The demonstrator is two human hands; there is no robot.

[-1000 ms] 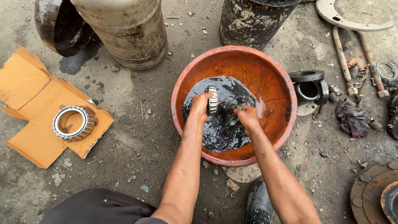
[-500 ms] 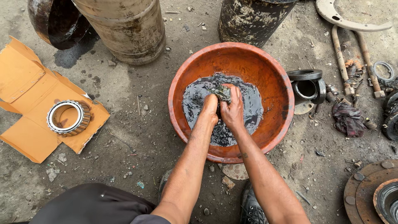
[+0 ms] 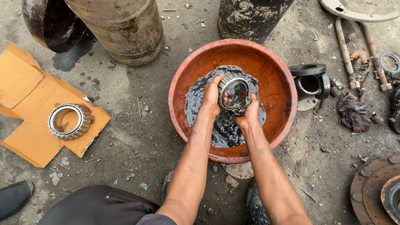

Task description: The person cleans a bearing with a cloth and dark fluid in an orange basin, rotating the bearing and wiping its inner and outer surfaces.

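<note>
An orange-brown basin (image 3: 266, 66) sits on the ground with black oily liquid (image 3: 225, 129) in its bottom. Over the liquid I hold a tapered roller bearing (image 3: 233, 86), its open ring facing up. My left hand (image 3: 211, 98) grips the bearing's left rim. My right hand (image 3: 248, 112) presses a dark wet rag (image 3: 241, 105) against its lower right side. Both hands are black with oil.
A second roller bearing (image 3: 69, 121) lies on flattened orange cardboard (image 3: 25, 96) at left. Two metal drums (image 3: 125, 29) (image 3: 250, 16) stand behind the basin. Dark rings (image 3: 310, 79), rusty bolts, a rag (image 3: 353, 113) and a brake drum (image 3: 377, 189) lie at right. A shoe (image 3: 14, 196) shows at bottom left.
The bearing has been turned from on edge to ring-up and lifted clear of the liquid. My hands came together around it, the right one now with the rag.
</note>
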